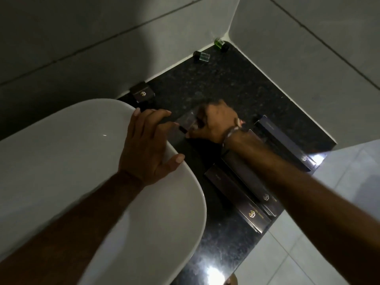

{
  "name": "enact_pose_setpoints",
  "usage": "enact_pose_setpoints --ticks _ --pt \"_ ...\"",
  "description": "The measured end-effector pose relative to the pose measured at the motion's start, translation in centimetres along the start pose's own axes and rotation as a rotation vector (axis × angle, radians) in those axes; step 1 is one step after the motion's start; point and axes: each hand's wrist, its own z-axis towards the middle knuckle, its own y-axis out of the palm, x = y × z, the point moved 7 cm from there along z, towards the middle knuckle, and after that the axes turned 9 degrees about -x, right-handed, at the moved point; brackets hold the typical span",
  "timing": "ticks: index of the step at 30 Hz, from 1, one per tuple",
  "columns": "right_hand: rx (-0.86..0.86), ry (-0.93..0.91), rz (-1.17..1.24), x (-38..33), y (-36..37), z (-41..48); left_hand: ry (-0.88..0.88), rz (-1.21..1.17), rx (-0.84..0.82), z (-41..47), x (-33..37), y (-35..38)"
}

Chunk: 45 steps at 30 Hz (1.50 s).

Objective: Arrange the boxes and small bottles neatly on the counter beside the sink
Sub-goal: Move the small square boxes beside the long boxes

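Note:
On the dark speckled counter [236, 85] my right hand [216, 122] is closed around a blurred dark box [186, 121] near the sink's edge. My left hand [148, 147] rests flat on the white sink rim [185, 182], fingers spread, holding nothing. Three long dark boxes with gold logos lie side by side at the counter's front right: one [285, 140] farthest right, one [246, 177] partly under my forearm, one [236, 200] nearest. A small dark box [142, 93] stands against the back wall. A clear small bottle [202, 56] and a green one [221, 44] lie in the corner.
Grey tiled walls [308, 48] close the counter at the back and right. The white sink bowl [61, 161] fills the left. The counter's front edge [257, 239] drops to a pale tiled floor [329, 223]. Bare counter lies between the bottles and my right hand.

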Motion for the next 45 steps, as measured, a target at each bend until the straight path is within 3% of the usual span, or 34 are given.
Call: enact_pose_setpoints --ticks 5,17,22,26,29,32,36,39,42,45 --pt "-0.019 0.038 -0.043 -0.7 3.2 -4.7 0.006 0.010 0.034 -0.1 0.1 -0.2" --pt "0.068 0.092 -0.039 -0.9 4.0 -6.4 0.018 0.025 0.070 -0.2 0.4 -0.5" --pt "0.044 0.103 0.015 -0.8 3.7 -6.6 0.022 0.015 0.085 -0.2 0.3 -0.4" --pt "0.169 0.121 0.204 0.2 1.3 -5.7 0.018 0.007 0.079 -0.2 0.0 -0.1" --pt "0.209 0.020 0.341 -1.2 -1.2 -2.9 0.013 0.011 0.078 -0.1 -0.1 0.0" --pt "0.221 -0.154 0.238 -5.3 -3.3 2.0 0.014 0.018 0.081 -0.1 -0.1 0.0" --pt "0.129 -0.401 -0.075 -11.9 -4.4 6.0 0.017 0.005 0.066 -0.1 -0.1 0.1" --pt "0.265 -0.479 -0.099 -14.0 -5.9 4.8 0.021 0.007 0.074 0.0 -0.2 0.2" --pt "0.202 -0.371 -0.220 -14.3 -4.0 7.4 0.015 0.006 0.077 0.0 -0.2 0.2" --pt "0.175 -0.205 -0.065 -12.8 -4.3 9.4 0.007 -0.004 0.075 0.0 -0.1 0.1"
